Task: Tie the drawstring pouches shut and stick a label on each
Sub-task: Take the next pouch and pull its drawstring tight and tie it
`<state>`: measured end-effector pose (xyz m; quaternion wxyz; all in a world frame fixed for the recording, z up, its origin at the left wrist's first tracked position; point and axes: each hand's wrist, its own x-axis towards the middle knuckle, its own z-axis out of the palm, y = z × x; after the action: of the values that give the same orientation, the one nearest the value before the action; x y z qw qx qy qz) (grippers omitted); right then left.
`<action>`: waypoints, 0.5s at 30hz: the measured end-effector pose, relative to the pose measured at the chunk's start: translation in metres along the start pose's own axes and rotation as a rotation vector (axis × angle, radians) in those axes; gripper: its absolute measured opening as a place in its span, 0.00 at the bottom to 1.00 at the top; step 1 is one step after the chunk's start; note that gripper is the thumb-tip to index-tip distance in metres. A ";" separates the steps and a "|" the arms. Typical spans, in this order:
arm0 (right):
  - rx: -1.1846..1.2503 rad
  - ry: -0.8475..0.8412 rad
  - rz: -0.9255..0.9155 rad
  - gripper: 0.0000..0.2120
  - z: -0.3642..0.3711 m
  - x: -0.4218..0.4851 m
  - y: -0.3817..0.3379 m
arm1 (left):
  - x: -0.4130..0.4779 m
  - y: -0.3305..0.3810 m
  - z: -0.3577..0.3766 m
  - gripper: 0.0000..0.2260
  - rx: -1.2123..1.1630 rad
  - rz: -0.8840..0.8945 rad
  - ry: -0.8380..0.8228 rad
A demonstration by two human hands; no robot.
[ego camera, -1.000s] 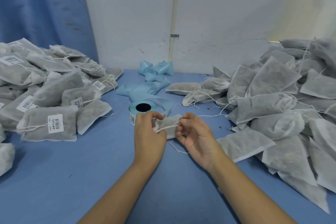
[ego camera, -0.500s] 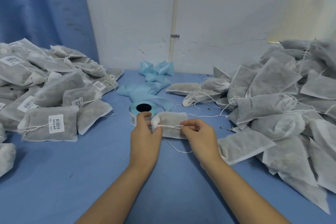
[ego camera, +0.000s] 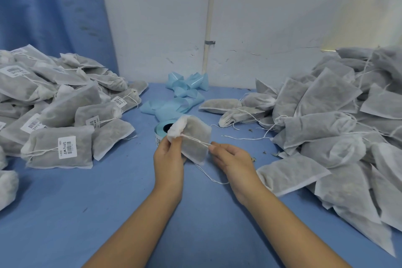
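Note:
My left hand [ego camera: 168, 159] pinches the gathered white neck of a grey drawstring pouch [ego camera: 194, 137], held tilted above the blue table. My right hand [ego camera: 232, 158] grips the pouch's white drawstring [ego camera: 199, 140], which runs taut across the pouch from neck to fingertips. A loose end of string trails down to the table. The label roll [ego camera: 162, 129], light blue with a dark core, stands just behind the pouch, partly hidden by it.
A heap of tied, labelled pouches [ego camera: 58, 115] fills the left side. A larger heap of unlabelled pouches [ego camera: 332, 137] fills the right. Crumpled blue backing strip [ego camera: 185, 93] lies by the wall. Bare blue table [ego camera: 87, 213] lies in front of me.
The pouch has been lifted and tipped up, its neck now bunched in my left hand. My right hand has pulled the drawstring out to the right.

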<state>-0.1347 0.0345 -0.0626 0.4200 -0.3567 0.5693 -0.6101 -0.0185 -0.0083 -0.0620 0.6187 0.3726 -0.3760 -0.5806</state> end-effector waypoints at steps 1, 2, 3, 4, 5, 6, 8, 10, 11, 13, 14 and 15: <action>0.025 -0.001 0.016 0.05 -0.001 0.000 0.000 | 0.001 0.000 -0.001 0.08 -0.033 -0.023 -0.011; 0.051 0.007 0.024 0.08 -0.001 0.000 0.000 | 0.001 0.001 -0.001 0.07 -0.067 -0.039 -0.023; 0.064 0.013 0.028 0.11 -0.002 0.001 0.001 | 0.002 0.002 -0.003 0.06 -0.100 -0.055 -0.034; 0.064 0.020 0.034 0.12 -0.002 0.001 0.001 | 0.002 0.003 -0.003 0.07 -0.125 -0.068 -0.035; 0.053 0.023 0.039 0.10 -0.002 0.001 0.001 | 0.004 0.003 -0.004 0.10 -0.144 -0.082 -0.029; 0.042 0.018 0.042 0.08 -0.002 0.001 0.000 | 0.005 0.003 -0.004 0.13 -0.153 -0.091 -0.020; 0.046 0.008 0.041 0.08 0.000 0.000 -0.001 | 0.006 0.003 -0.004 0.14 -0.163 -0.102 -0.018; 0.057 0.022 0.034 0.11 0.000 0.001 0.000 | 0.006 0.002 -0.004 0.12 -0.172 -0.118 -0.041; 0.062 0.033 0.034 0.12 0.000 0.002 0.001 | 0.006 0.001 -0.005 0.10 -0.187 -0.125 -0.066; 0.077 0.049 0.040 0.12 0.000 0.003 0.001 | 0.005 0.000 -0.007 0.10 -0.235 -0.137 -0.138; 0.083 0.050 0.047 0.12 0.000 0.003 0.001 | 0.004 0.000 -0.007 0.11 -0.253 -0.139 -0.175; 0.088 0.047 0.054 0.11 0.001 0.002 0.001 | 0.004 0.000 -0.007 0.12 -0.252 -0.133 -0.205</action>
<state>-0.1351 0.0321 -0.0632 0.4381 -0.3080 0.5612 -0.6311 -0.0124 -0.0117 -0.0649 0.5791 0.2553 -0.3358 -0.6977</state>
